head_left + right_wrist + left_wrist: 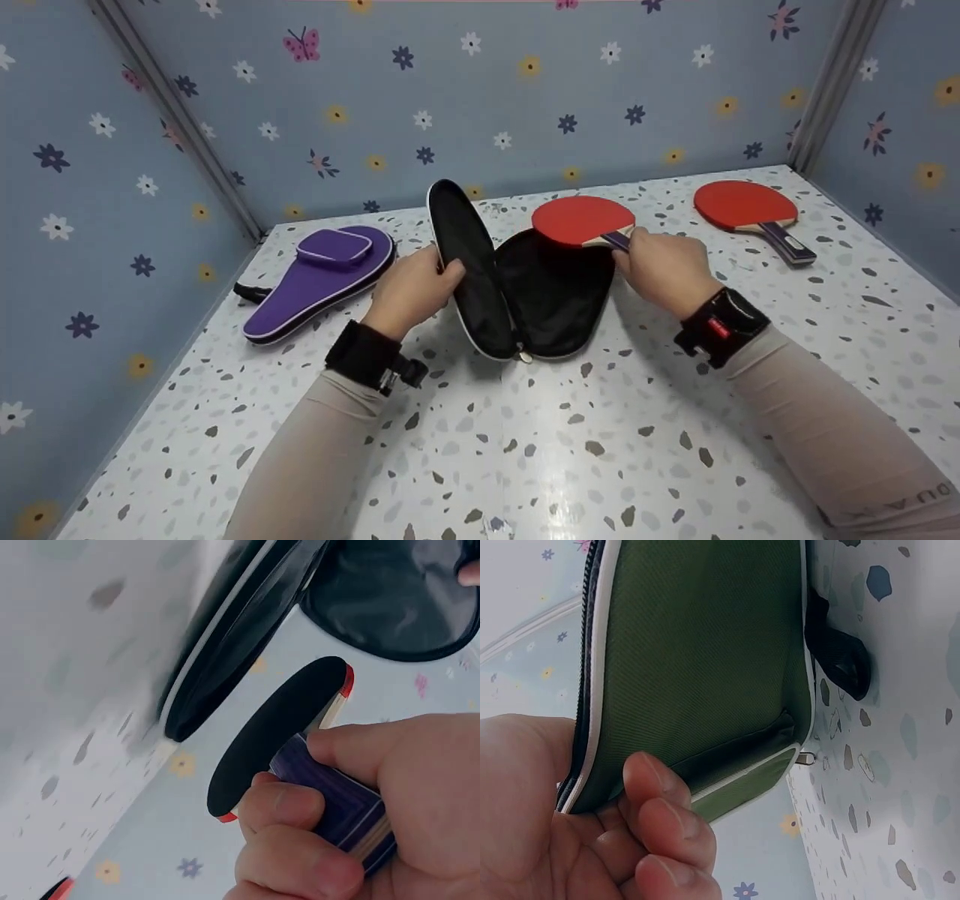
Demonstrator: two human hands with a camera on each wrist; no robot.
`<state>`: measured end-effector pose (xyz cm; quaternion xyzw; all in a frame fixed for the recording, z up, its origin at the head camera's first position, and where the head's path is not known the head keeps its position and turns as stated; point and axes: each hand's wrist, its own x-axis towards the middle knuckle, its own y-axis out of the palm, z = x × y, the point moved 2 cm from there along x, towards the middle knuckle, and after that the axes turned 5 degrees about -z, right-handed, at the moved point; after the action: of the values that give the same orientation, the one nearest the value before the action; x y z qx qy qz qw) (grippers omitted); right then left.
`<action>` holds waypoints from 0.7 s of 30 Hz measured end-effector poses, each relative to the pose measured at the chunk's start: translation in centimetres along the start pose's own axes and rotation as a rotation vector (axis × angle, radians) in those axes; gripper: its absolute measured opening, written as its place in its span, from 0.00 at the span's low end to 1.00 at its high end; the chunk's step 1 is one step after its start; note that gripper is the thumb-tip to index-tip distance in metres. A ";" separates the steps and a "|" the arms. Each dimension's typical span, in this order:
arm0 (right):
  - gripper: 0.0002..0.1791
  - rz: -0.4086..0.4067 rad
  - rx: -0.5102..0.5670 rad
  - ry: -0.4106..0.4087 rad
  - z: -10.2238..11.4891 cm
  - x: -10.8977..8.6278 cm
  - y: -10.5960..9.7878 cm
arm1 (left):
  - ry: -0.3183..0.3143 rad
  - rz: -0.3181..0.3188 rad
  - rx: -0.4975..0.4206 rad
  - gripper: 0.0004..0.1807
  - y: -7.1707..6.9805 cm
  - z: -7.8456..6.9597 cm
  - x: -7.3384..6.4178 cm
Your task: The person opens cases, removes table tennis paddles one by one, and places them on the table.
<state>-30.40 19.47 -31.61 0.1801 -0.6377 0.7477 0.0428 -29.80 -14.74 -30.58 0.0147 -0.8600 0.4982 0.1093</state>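
A paddle case (pixel 559 307) lies unzipped on the table, its black inside showing. My left hand (pixel 412 289) grips the edge of the raised lid (pixel 469 277), thumb on the inner side. From outside, in the left wrist view, the cloth of the lid (pixel 705 652) is green with white piping. My right hand (pixel 671 270) holds a table tennis paddle (pixel 581 217) by its purple handle, the red face up, above the far part of the case. Black rubber covers the underside of the blade (pixel 277 735) in the right wrist view.
To the left lies a closed purple paddle case (pixel 322 281) with a small pouch and a black strap. A second red paddle (pixel 746 206) lies at the back right. Flower-patterned walls (pixel 487 97) border the speckled table (pixel 525 450).
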 end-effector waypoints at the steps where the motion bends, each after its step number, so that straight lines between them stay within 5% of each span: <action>1: 0.21 0.000 0.000 0.009 -0.4 0.1 0.0 | 0.000 0.001 0.000 0.18 0.0 0.0 0.0; 14: 0.24 -0.038 -0.008 0.094 -4.6 0.8 0.1 | -0.007 -0.003 -0.003 0.17 -0.1 -0.1 -0.1; 21: 0.30 0.012 0.027 0.183 -7.4 1.1 0.3 | -0.007 0.000 -0.007 0.17 -0.1 -0.2 -0.1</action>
<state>-33.08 26.40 -32.46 0.1079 -0.6220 0.7698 0.0939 -29.64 -14.64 -30.47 0.0160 -0.8623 0.4949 0.1064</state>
